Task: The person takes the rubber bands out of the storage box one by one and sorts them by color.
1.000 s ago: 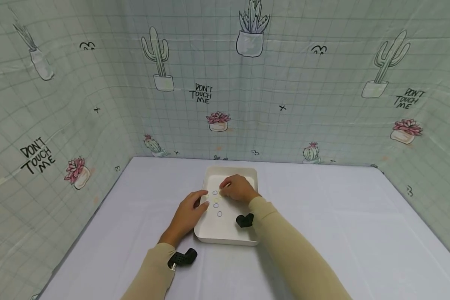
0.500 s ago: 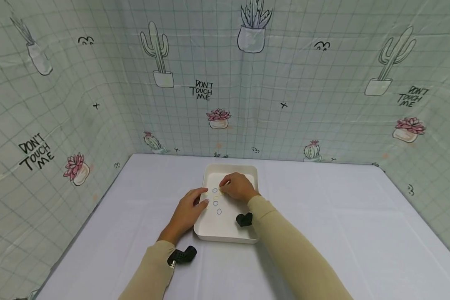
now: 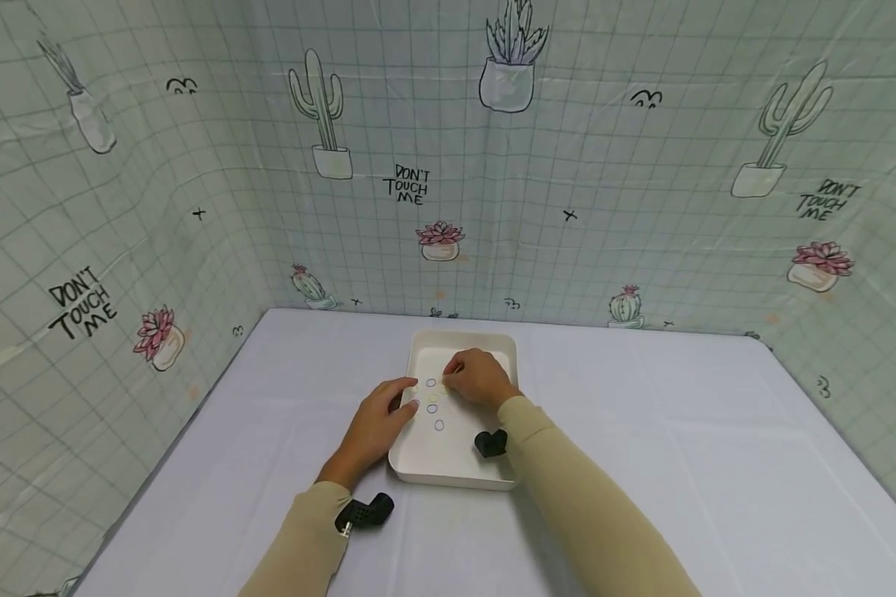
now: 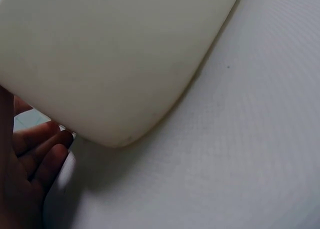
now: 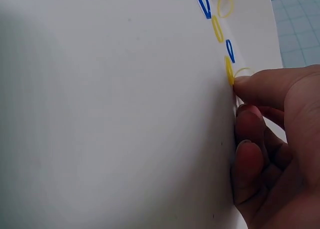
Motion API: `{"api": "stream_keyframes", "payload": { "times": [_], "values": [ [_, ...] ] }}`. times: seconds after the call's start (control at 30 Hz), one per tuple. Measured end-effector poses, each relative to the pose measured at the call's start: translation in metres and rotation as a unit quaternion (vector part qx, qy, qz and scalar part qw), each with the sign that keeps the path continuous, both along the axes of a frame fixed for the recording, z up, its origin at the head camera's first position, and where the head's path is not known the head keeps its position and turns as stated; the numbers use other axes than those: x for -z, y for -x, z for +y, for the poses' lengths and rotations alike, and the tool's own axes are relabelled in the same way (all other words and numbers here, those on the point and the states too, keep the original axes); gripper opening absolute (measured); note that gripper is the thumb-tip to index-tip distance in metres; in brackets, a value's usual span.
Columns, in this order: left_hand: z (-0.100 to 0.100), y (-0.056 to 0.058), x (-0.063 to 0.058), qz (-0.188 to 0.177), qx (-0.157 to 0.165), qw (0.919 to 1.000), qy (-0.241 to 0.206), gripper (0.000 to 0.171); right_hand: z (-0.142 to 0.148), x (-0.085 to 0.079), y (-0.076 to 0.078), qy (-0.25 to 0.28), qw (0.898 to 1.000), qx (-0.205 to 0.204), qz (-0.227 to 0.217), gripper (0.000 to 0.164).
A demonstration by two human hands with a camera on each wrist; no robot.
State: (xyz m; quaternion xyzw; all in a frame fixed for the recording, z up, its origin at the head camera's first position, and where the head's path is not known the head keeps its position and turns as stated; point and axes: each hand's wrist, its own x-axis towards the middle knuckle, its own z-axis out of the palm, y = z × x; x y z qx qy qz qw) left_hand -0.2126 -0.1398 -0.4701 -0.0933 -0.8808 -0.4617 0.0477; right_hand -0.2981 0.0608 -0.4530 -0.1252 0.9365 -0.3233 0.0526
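A shallow white tray [image 3: 459, 468] lies on the table with several small blue and yellow rings in it, in a rough line near its left side. My left hand [image 3: 373, 424] holds the tray's left rim, thumb and index finger apart over the edge. The left wrist view shows other fingers [image 4: 42, 156] curled at the tray's outer side. Inside the tray, my right hand [image 3: 480, 379] pinches a yellow ring [image 5: 228, 68] with the thumb tip at its end; the thumb hides the index fingertip. Beside it lie a blue ring [image 5: 230, 51] and another yellow ring [image 5: 217, 29].
The tray stands on a white-covered table [image 3: 679, 448]. Behind and at both sides hangs a grid-patterned cloth [image 3: 538, 182] with cactus drawings. A black wrist camera [image 3: 366, 511] sits on the left sleeve, another black camera [image 3: 490, 444] by the right sleeve.
The head view shifts slightly. Both hands stay almost in place, the left at the tray's rim and the right over the yellow ring.
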Motion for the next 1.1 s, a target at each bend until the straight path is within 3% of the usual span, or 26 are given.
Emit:
{"api": "stream_keyframes", "payload": {
  "times": [0.17, 0.33, 0.57, 0.87, 1.1],
  "values": [
    [0.001, 0.0, 0.0, -0.002, 0.0, 1.0, -0.006, 0.04, 0.002, -0.001, -0.001, 0.011, 1.0, 0.0, 0.008, 0.006],
    [0.002, -0.001, 0.002, -0.012, -0.007, 0.9999, -0.008, 0.039, 0.006, -0.007, -0.004, 0.082, 0.996, 0.029, -0.013, 0.006],
    [0.001, -0.001, 0.0, -0.01, -0.013, 0.9998, -0.007, 0.04, 0.014, -0.016, -0.01, 0.177, 0.982, 0.059, 0.016, 0.006],
    [0.001, 0.001, 0.0, -0.013, -0.016, 0.9997, -0.01, 0.04, 0.028, -0.035, -0.032, 0.264, 0.961, 0.071, 0.029, 0.009],
    [0.001, 0.001, 0.001, -0.02, -0.016, 0.9996, -0.013, 0.04, 0.035, -0.031, -0.054, 0.32, 0.943, 0.087, 0.032, 0.012]
  ]
}}
